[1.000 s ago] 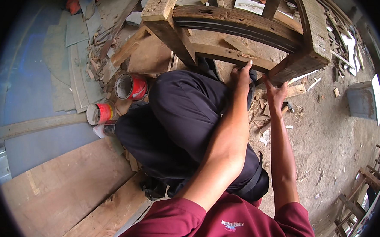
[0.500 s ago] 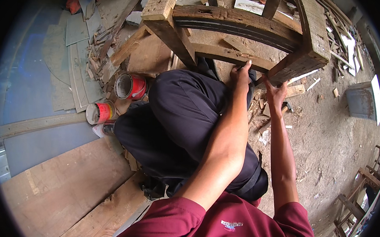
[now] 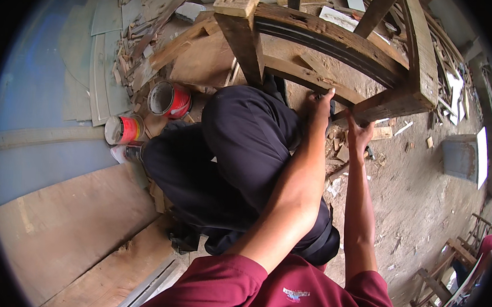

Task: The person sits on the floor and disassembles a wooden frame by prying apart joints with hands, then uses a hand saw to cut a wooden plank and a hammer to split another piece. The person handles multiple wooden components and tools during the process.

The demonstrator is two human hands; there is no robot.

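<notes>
A rough wooden frame [image 3: 330,41] with thick legs and crosspieces, seemingly a stool or chair frame, stands tilted beyond my knees. My left hand [image 3: 319,106] is closed around its lower rail [image 3: 300,74], thumb on top. Close to the right end of that rail, my right hand [image 3: 360,133] reaches up to the underside of the near right leg [image 3: 388,103]. Its fingers are partly hidden under the wood, and it appears to grip there. A hammer [image 3: 370,153] lies on the ground, partly covered by my right wrist.
Red paint cans [image 3: 176,101] stand left of my knees, beside a smaller red can [image 3: 126,130]. Wood scraps [image 3: 129,64] litter the ground behind them. Wooden boards [image 3: 76,217] lie at lower left. A grey metal container [image 3: 461,157] stands at right, with wooden furniture frames [image 3: 437,280] below it.
The wooden frame and both hands sit slightly further right and lower in the picture, as the whole view has shifted. Both hands stay at the frame. Something red now shows at the right rim.
</notes>
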